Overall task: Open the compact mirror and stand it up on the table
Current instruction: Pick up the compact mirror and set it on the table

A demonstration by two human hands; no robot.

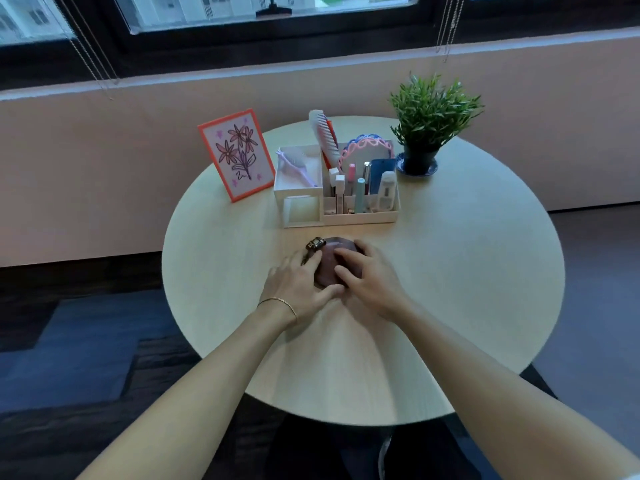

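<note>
A: Hands first. Your left hand (pixel 300 284) lies flat beside the compact mirror (pixel 330 266), fingers loosely together along its left edge, thumb reaching under the near rim. Your right hand (pixel 369 277) drapes over the top from the right, fingers curled on the lid.

B: So am I gripping it or only covering it?

A: Both hands touch it, and I'd judge you are bracing it between them; the left looks like the steadying side and the right the one placed to lift the lid. Whether a fingertip has found the seam, I cannot tell, since your fingers hide it.

B: Is it open at all?

A: It appears shut, lying flat on the table (pixel 450 271), in the middle, just nearer you than the white organizer (pixel 337 206). A small metallic piece (pixel 315 244) sits at its far left edge; clasp or hinge, I can't say.

B: What about room to stand it?

A: The tabletop around your hands is bare wood. The organizer holds a comb (pixel 323 138) and tubes, with the framed flower picture (pixel 237 155) to its left and the potted plant (pixel 427 123) to the right, all well apart from the mirror. Keeping the base pressed down should stop it sliding as the lid comes up.
</note>
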